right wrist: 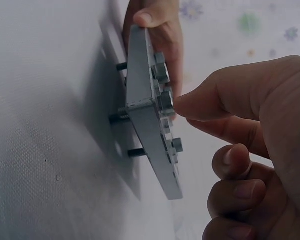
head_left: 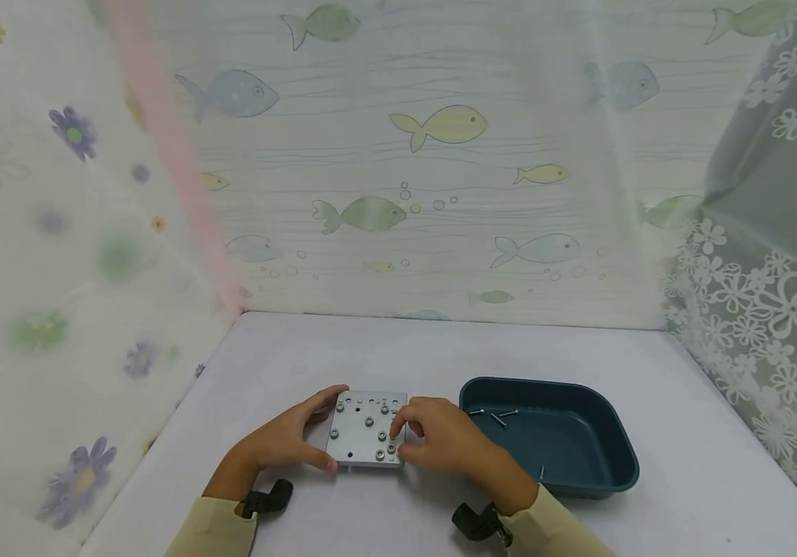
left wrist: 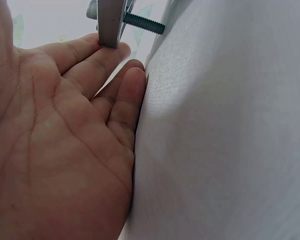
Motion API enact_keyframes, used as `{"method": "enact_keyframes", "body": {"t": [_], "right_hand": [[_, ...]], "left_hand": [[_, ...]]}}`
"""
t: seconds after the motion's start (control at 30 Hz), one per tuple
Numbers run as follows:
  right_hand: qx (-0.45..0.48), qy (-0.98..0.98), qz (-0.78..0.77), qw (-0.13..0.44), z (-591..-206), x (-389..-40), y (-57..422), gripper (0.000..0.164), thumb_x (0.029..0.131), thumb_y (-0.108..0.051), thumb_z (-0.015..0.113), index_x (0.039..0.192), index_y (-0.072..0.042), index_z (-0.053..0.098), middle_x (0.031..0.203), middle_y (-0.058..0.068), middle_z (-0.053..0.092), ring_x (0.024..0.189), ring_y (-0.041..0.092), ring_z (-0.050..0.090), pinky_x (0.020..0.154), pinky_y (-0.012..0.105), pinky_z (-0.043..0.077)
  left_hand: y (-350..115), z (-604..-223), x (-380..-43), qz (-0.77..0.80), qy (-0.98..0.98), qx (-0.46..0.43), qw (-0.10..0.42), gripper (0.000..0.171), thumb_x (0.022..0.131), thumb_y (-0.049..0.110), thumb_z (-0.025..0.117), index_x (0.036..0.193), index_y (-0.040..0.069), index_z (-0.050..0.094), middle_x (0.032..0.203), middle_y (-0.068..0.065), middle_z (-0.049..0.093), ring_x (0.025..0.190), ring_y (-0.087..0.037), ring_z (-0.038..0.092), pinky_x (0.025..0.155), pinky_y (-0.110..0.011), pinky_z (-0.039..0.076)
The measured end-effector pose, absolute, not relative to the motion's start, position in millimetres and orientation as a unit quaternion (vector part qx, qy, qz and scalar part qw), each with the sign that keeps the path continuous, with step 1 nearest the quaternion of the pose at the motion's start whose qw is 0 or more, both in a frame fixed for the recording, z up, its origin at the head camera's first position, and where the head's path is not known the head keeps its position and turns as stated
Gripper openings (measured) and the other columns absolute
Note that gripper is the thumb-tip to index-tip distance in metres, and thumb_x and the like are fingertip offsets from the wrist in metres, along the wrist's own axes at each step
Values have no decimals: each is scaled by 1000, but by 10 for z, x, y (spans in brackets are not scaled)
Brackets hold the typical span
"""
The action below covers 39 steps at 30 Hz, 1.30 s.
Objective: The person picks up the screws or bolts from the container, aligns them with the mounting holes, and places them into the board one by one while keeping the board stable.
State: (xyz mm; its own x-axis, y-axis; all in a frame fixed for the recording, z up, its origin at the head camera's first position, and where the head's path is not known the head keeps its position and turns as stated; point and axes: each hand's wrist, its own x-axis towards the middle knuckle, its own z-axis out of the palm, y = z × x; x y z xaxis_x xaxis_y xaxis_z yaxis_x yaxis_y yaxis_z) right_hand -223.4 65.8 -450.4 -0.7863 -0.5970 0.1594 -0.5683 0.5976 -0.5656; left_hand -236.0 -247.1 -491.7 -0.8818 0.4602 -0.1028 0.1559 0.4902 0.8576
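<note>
A silver metal plate with holes and several hex bolts is held just above the white table. My left hand grips its left side, thumb at the near corner and fingers at the far one. Threaded bolt ends stick out below, one bolt shank showing clearly in the left wrist view. On the plate's right side, my right hand has thumb and index finger at a bolt head, pinching it. The other fingers of that hand are curled in.
A dark blue tray stands on the table right of the plate, beside my right hand. Several loose bolts lie in it. Patterned curtains hang behind the table and at both sides.
</note>
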Motion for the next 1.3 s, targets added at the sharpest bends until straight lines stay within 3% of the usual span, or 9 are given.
{"method": "enact_keyframes", "body": {"t": [0.17, 0.53, 0.93, 1.1, 1.3], "right_hand": [[-335, 882, -330, 25, -4483, -2260, 669, 20, 82, -17, 78, 98, -28, 76, 70, 4, 51, 60, 5, 37, 54, 20, 29], [-335, 892, -303, 9, -4255, -2289, 896, 12, 89, -19, 77, 100, -25, 76, 78, 8, 55, 68, 5, 41, 59, 21, 35], [-321, 896, -307, 26, -4105, -2450, 1373, 18, 92, -24, 78, 100, -39, 76, 78, -12, 56, 69, 7, 54, 60, 24, 49], [-323, 890, -320, 37, -4103, -2502, 1564, 17, 92, -23, 79, 103, -36, 77, 80, -11, 58, 67, 8, 54, 58, 24, 49], [-316, 886, -337, 44, -4136, -2582, 1762, 17, 93, -26, 79, 109, -27, 79, 78, -8, 58, 65, 10, 52, 57, 23, 45]], "left_hand": [[-2477, -4905, -2342, 471, 849, 173, 167, 121, 64, 37, 98, 164, 28, 29, 168, 0, 33, 153, -37, 35, 126, -63, 21], [-2469, -4898, -2335, 471, 848, 182, 163, 121, 65, 35, 98, 164, 26, 29, 168, -1, 33, 153, -37, 36, 126, -61, 23], [-2481, -4908, -2345, 473, 847, 177, 165, 121, 65, 36, 98, 164, 29, 29, 168, 1, 34, 153, -35, 36, 127, -60, 22], [-2478, -4915, -2353, 473, 847, 176, 168, 121, 64, 37, 99, 164, 32, 29, 167, 6, 34, 153, -32, 36, 128, -58, 22], [-2483, -4927, -2356, 479, 843, 180, 167, 120, 65, 35, 98, 164, 30, 30, 168, 3, 34, 153, -34, 35, 127, -61, 21]]}}
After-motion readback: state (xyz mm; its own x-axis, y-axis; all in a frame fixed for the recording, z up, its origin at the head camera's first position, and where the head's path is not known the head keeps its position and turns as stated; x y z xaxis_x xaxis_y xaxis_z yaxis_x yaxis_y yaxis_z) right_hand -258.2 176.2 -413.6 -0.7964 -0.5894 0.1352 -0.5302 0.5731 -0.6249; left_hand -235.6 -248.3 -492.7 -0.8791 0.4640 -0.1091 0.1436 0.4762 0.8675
